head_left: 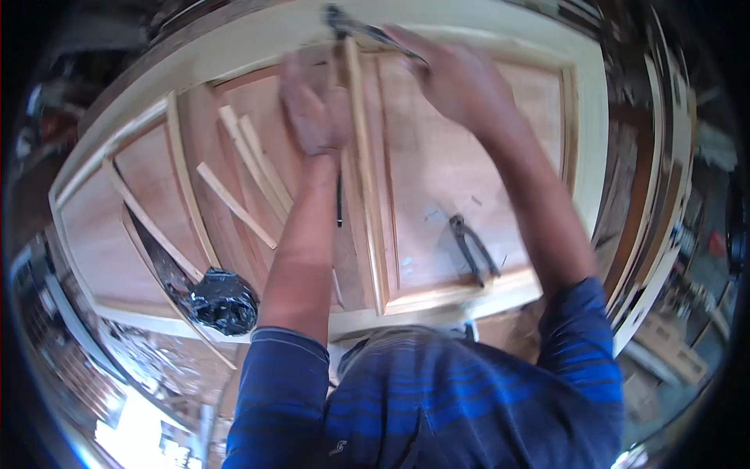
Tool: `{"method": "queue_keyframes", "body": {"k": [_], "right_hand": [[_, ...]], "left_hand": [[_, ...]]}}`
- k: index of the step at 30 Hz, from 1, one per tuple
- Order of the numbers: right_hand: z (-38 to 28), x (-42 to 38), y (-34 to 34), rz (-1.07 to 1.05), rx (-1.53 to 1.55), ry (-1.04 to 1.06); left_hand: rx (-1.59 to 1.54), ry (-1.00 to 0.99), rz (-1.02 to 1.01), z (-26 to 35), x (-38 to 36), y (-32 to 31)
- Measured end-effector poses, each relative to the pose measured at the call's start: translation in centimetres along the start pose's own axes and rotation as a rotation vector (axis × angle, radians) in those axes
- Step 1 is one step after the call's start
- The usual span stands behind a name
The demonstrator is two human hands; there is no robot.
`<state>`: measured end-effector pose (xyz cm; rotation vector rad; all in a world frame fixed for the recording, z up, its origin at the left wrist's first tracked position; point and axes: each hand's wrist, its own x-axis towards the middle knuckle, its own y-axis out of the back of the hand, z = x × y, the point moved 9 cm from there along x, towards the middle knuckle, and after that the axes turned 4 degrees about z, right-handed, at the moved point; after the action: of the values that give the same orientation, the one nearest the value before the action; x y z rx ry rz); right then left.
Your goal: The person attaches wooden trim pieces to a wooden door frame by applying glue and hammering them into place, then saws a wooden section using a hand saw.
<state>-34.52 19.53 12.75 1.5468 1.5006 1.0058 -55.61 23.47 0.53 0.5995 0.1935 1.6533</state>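
A broad wooden door with a pale frame and pinkish-brown inset panels (258, 35) spans the scene, its left end toward the far left. Across its left part, thin pale wooden strips (152, 223) run obliquely, one of them reaching past the near edge. Against the near edge sits a crumpled, shiny black plastic bag (224, 301), beside the ends of these strips. Further right, between the bag and the left forearm, three short loose pale wooden sticks (236, 205) lie at a slant on the door, two of them close together.

The left hand (314, 113) is in the far middle of the door, just left of a long, straight, pale wooden moulding strip (362, 172) that runs from the far rail to the near rail. Motion blur covers its fingers; whether they pinch anything, or touch the strip, cannot be told. A thin black rod (340, 199) shows between the left forearm and the strip.

Above the strip's far end is the head of a dark hammer (376, 33), its handle slanting rightward into the right hand (461, 82), whose fingers are wrapped around it. Nearer, on the right panel, a pair of dark metal pincers (461, 232) lies with its handles spread toward the near rail. Beyond the door's right end stand long brown and pale boards (650, 195).
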Motion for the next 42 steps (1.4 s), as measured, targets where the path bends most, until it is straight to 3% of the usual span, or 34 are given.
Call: {"method": "queue_keyframes", "body": {"k": [2, 5, 7, 9, 11, 13, 16, 19, 22, 25, 27, 29, 30, 31, 32, 35, 39, 42], "right_hand": [[-2.2, 1.8, 2.3, -0.050, -0.039, 0.154], [-5.3, 4.0, 2.9, -0.228, -0.237, 0.332], [-6.2, 4.2, 3.3, -0.211, -0.154, 0.365], [-9.9, 3.3, 1.3, -0.531, -0.761, 0.363], [-10.3, 3.2, 0.9, -0.557, -0.823, 0.408], [-9.1, 4.5, 1.6, -0.278, -0.346, 0.516], [-7.8, 4.3, 2.3, -0.561, -0.441, 0.428], [-7.5, 4.9, 5.0, -0.528, -0.390, 0.448], [-6.1, 5.3, 1.9, -0.457, -0.473, 0.357], [-5.7, 4.5, 3.9, -0.642, -0.422, 0.339], [-2.8, 2.5, 5.0, -0.041, -0.250, 0.384], [1.2, -0.6, 5.1, 0.080, -0.043, 0.144], [3.2, -2.8, 4.2, 0.354, 0.120, 0.222], [4.5, -5.6, 3.5, -0.010, 0.006, -0.087], [5.7, -8.8, 2.7, -0.153, 0.101, -0.285], [6.3, -19.8, -0.2, 0.010, 0.248, -0.416], [3.7, -31.7, -2.8, 0.231, 0.341, -0.538], [2.0, -37.4, -3.0, 0.320, 0.289, -0.571]], "left_hand": [[-0.050, -0.254, 0.036, -0.6, -0.9, 1.0], [0.083, -0.282, 0.081, -1.0, -0.6, 1.6], [-0.034, -0.151, 0.079, 0.5, -0.6, 1.6], [-0.108, -0.067, 0.073, 0.9, -0.4, 1.5], [-0.155, -0.030, 0.038, 0.1, -0.5, 1.1], [-0.205, 0.010, 0.013, -0.7, -0.4, 0.9], [-0.142, -0.055, 0.070, 0.0, -0.4, 1.3], [-0.006, -0.092, 0.053, -0.2, -0.5, 1.6], [-0.016, -0.154, 0.046, 0.5, -0.4, 1.3], [0.092, -0.245, -0.097, 1.8, -0.2, -0.1], [0.223, -0.284, -0.185, 2.1, -0.6, -0.8], [0.338, -0.330, -0.181, 3.1, -0.6, -1.8], [0.374, -0.324, -0.182, 2.9, -0.3, -2.0], [0.409, -0.318, -0.179, 2.6, -0.4, -1.9], [0.421, -0.299, -0.168, 3.1, -0.3, -1.8], [0.464, -0.288, -0.171, 3.7, -0.3, -1.7], [0.588, -0.125, -0.310, 3.9, -0.1, -2.2], [0.720, -0.290, -0.325, 3.6, -0.5, -3.3]]}}
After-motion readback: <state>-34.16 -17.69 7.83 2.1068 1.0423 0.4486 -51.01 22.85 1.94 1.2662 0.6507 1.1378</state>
